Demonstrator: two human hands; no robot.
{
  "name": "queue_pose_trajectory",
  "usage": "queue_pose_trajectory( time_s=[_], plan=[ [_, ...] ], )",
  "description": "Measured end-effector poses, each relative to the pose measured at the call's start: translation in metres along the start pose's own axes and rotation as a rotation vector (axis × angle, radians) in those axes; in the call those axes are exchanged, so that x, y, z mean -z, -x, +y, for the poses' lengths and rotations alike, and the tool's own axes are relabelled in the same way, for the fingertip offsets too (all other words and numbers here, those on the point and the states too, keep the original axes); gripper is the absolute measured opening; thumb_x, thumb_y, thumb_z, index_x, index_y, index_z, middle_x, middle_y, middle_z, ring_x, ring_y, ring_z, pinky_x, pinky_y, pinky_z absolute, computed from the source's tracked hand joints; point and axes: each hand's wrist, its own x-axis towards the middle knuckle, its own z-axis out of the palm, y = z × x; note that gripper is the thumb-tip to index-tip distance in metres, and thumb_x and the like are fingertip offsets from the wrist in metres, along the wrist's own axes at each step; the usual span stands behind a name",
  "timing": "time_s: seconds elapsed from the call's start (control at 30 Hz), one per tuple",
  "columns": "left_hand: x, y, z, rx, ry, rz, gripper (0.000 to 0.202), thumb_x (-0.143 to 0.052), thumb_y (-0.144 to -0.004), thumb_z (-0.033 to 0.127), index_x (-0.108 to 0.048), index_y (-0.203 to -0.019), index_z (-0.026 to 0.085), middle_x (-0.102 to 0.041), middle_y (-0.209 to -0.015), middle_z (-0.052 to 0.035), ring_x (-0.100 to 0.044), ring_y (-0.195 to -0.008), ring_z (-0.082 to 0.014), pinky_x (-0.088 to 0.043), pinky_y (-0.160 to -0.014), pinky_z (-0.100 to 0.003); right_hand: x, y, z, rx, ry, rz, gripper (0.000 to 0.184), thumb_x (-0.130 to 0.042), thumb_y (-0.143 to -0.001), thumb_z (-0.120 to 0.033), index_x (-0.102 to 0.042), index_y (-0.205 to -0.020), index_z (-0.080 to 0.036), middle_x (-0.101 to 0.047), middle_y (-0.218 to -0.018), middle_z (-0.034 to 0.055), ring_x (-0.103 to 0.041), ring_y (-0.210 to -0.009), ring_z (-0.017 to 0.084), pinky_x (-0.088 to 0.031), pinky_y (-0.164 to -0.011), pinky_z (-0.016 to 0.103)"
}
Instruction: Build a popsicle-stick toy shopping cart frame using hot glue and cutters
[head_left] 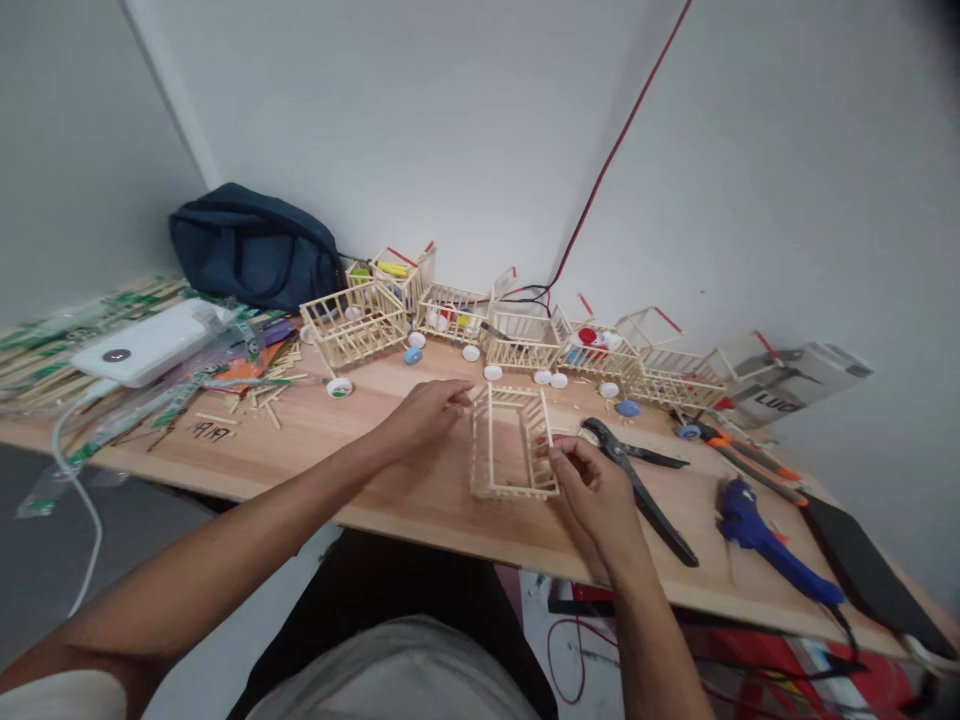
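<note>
A small open basket frame of thin wooden sticks [491,440] stands on the table in front of me. At its right side is my right hand [596,485], thumb and fingers closed on the slatted edge. My left hand [439,408] is at the far left corner of the basket frame, its fingers drawn together; whatever they pinch is too small to make out, and I cannot tell whether they touch the sticks. Black-handled pliers [637,480] lie just right of my right hand.
Behind stands a row of stick-built carts [521,340] with bottle-cap wheels. To the right lie a blue glue gun [772,540], orange-handled pliers [757,465] and a black slab [874,570]. Leftward are a white power bank [154,340], loose sticks [262,400] and a blue bag [255,250].
</note>
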Motion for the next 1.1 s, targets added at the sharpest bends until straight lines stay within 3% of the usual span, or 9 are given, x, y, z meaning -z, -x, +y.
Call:
queue_pose_trajectory(
  time_s=[0.13, 0.27, 0.6, 0.7, 0.8, 0.93, 1.1],
  plan=[
    [-0.001, -0.004, 0.005, -0.008, -0.092, -0.037, 0.047, -0.049, -0.080, 0.012, -0.062, -0.125, 0.016, -0.073, -0.110, -0.0069, -0.068, -0.099, -0.0208, -0.051, -0.091, -0.032, -0.002, 0.002, 0.008, -0.014, -0.026, 0.014, 0.028, -0.055, -0.087, -0.044, -0.065, -0.085, -0.018, -0.069, -0.091, 0.0064, -0.060, -0.080, 0.019, -0.045, -0.074, 0.029],
    [-0.004, -0.006, 0.002, -0.012, -0.111, -0.024, 0.046, -0.049, -0.080, 0.011, -0.064, -0.123, 0.016, -0.073, -0.111, -0.0063, -0.068, -0.102, -0.0200, -0.051, -0.093, -0.030, -0.004, 0.003, 0.012, -0.034, -0.063, 0.036, 0.032, -0.054, -0.087, -0.049, -0.065, -0.085, -0.019, -0.068, -0.080, 0.0048, -0.059, -0.072, 0.019, -0.046, -0.067, 0.028],
    [-0.007, -0.005, 0.002, -0.070, -0.135, 0.003, 0.032, -0.051, -0.083, 0.016, -0.073, -0.106, 0.020, -0.074, -0.110, -0.0061, -0.067, -0.104, -0.0220, -0.049, -0.094, -0.033, -0.006, 0.002, 0.011, -0.104, -0.124, -0.003, 0.039, -0.051, -0.088, -0.056, -0.060, -0.086, -0.019, -0.065, -0.079, 0.0035, -0.057, -0.072, 0.018, -0.044, -0.066, 0.028],
    [-0.006, -0.006, 0.003, -0.057, -0.057, 0.025, 0.032, -0.049, -0.089, 0.031, -0.072, -0.108, 0.019, -0.073, -0.111, -0.0079, -0.066, -0.103, -0.0231, -0.049, -0.091, -0.033, -0.009, 0.001, 0.014, -0.112, -0.191, 0.009, 0.038, -0.054, -0.086, -0.057, -0.059, -0.089, -0.019, -0.067, -0.086, 0.0055, -0.059, -0.076, 0.019, -0.046, -0.068, 0.029],
    [-0.004, -0.008, 0.004, -0.006, 0.086, 0.030, 0.046, -0.052, -0.087, 0.045, -0.066, -0.119, 0.016, -0.069, -0.114, -0.0114, -0.065, -0.096, -0.0230, -0.050, -0.085, -0.033, -0.012, 0.000, 0.018, -0.094, -0.216, 0.054, 0.039, -0.057, -0.085, -0.055, -0.060, -0.100, -0.019, -0.068, -0.096, 0.0077, -0.062, -0.087, 0.021, -0.048, -0.078, 0.034],
    [0.000, -0.010, 0.007, 0.062, 0.335, -0.131, 0.055, -0.049, -0.087, 0.057, -0.067, -0.113, 0.012, -0.070, -0.092, -0.0087, -0.063, -0.076, -0.0188, -0.049, -0.072, -0.031, -0.011, 0.001, 0.013, -0.095, -0.212, 0.043, 0.043, -0.055, -0.086, -0.055, -0.060, -0.108, -0.019, -0.068, -0.109, 0.0100, -0.062, -0.100, 0.024, -0.048, -0.088, 0.038],
    [0.001, -0.005, 0.014, 0.172, 0.441, -0.162, 0.064, -0.070, -0.072, 0.055, -0.063, -0.120, 0.013, -0.069, -0.105, -0.0107, -0.063, -0.095, -0.0252, -0.048, -0.083, -0.036, -0.012, 0.004, -0.002, -0.134, -0.250, -0.021, 0.044, -0.053, -0.087, -0.056, -0.061, -0.110, -0.021, -0.066, -0.120, 0.0101, -0.061, -0.109, 0.026, -0.049, -0.092, 0.039]
  ],
)
